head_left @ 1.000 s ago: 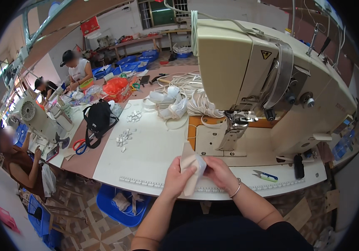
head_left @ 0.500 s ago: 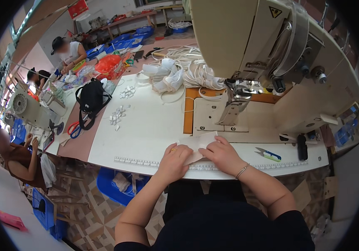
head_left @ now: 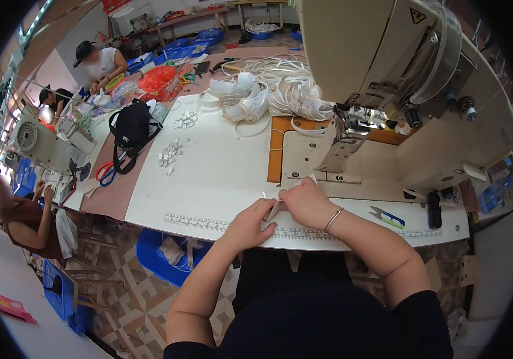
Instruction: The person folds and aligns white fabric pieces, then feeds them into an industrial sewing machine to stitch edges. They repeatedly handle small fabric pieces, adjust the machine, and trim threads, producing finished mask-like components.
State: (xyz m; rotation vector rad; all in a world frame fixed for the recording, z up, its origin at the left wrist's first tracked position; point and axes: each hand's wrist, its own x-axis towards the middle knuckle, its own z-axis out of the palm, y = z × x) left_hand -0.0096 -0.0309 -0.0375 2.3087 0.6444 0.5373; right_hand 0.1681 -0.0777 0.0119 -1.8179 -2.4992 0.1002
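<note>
A pale, flat piece (head_left: 275,209) lies on the white tabletop (head_left: 214,179) near its front edge, between the two hands and partly covered by them. The right hand (head_left: 305,203) is bent over it, fingers curled down onto the piece; whether they pinch it or only press, I cannot tell. The left hand (head_left: 252,224) is partly open, thumb spread away from the fingers, whose tips reach the near-left part of the piece. Both forearms come up from the lower edge and angle inward, elbows out, the right wrist wearing a bracelet (head_left: 333,220). A printed ruler strip (head_left: 199,221) runs beneath the hands; the sewing machine (head_left: 343,137) stands just beyond, with snips (head_left: 388,216) to the right.
</note>
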